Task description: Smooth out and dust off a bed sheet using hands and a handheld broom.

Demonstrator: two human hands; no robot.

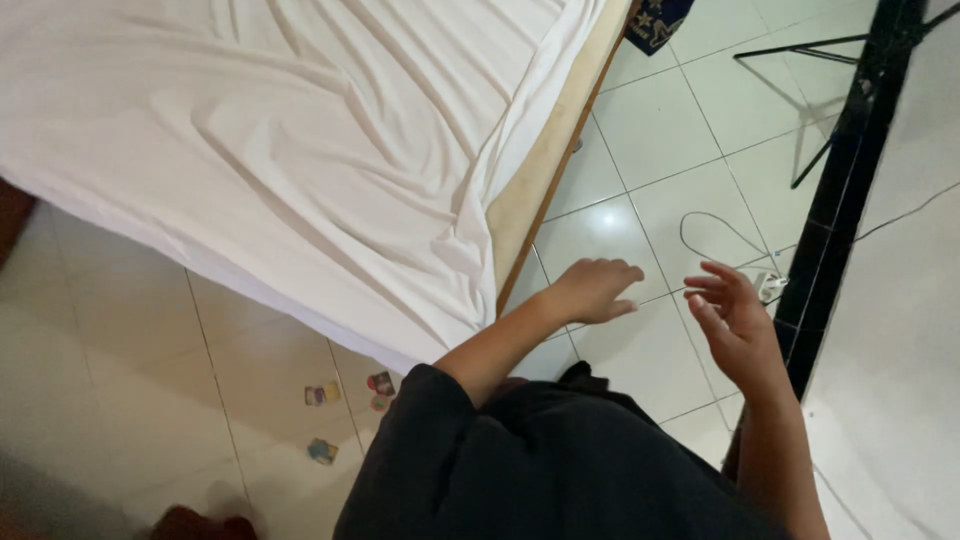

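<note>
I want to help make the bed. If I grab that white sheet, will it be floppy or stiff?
Probably floppy: the white sheet lies in soft wrinkles and drapes over the mattress edge. It looks thin, so likely light, though it is big. It would likely bunch up rather than slide flat. Neither the left hand nor the right hand touches it.

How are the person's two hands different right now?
The left hand shows its back, with fingers curled loosely downward, while the right hand is turned on edge, with fingers spread and bent. The left hand is nearer the corner of the white sheet; the right hand is nearer the black post. Both are empty and hang above the white tiled floor.
</note>
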